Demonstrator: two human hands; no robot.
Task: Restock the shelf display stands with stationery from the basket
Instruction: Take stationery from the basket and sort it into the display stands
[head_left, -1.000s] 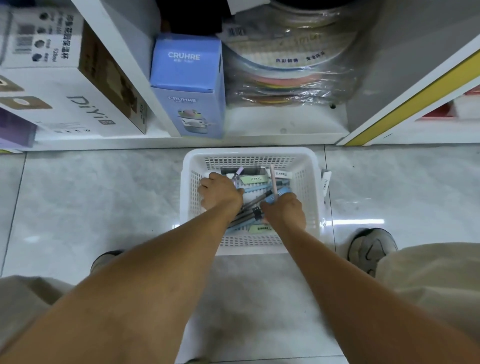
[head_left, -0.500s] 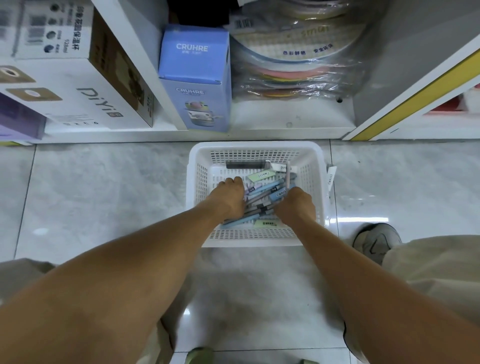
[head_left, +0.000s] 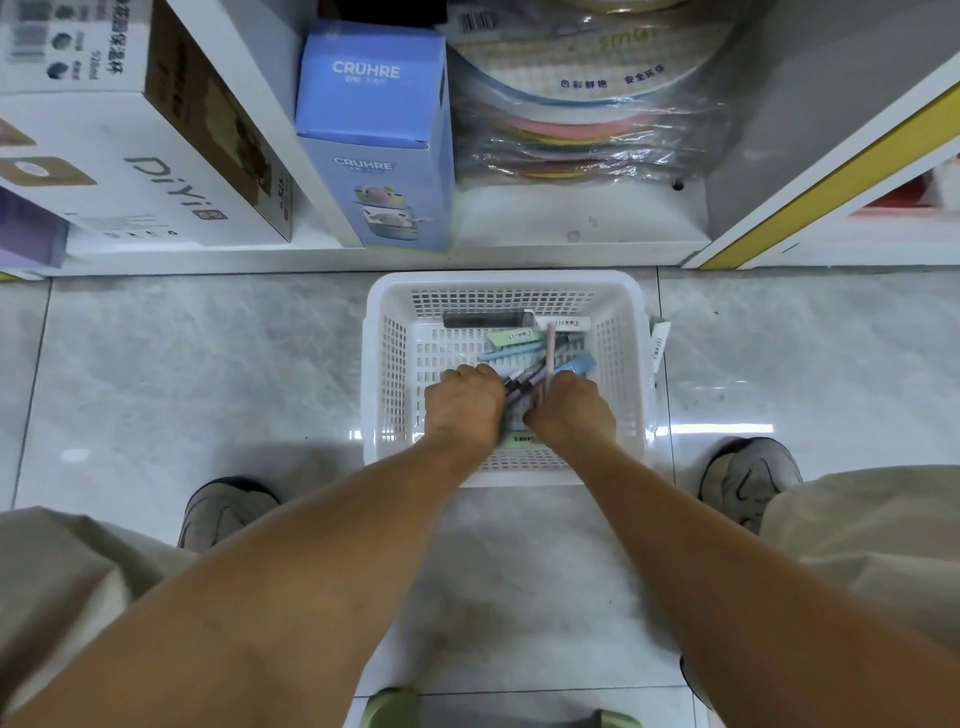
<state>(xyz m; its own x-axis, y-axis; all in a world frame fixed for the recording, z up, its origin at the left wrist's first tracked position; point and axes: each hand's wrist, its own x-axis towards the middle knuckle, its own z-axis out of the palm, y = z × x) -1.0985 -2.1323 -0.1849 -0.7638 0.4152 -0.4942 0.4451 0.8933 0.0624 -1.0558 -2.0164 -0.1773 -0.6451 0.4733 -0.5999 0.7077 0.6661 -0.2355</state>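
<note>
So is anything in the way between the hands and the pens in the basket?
Nothing visible. Both the left hand and the right hand are already down inside the white basket, closed around the bundle of pens.

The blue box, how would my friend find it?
Start at the white basket on the floor and look up to the shelf behind it. The blue box stands there, left of the plastic-wrapped plates. It alone is blue and says CRUHRE.

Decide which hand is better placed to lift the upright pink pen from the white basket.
The right hand: the upright pink pen rises right at its fingers in the white plastic basket, while the left hand sits farther away.
</note>
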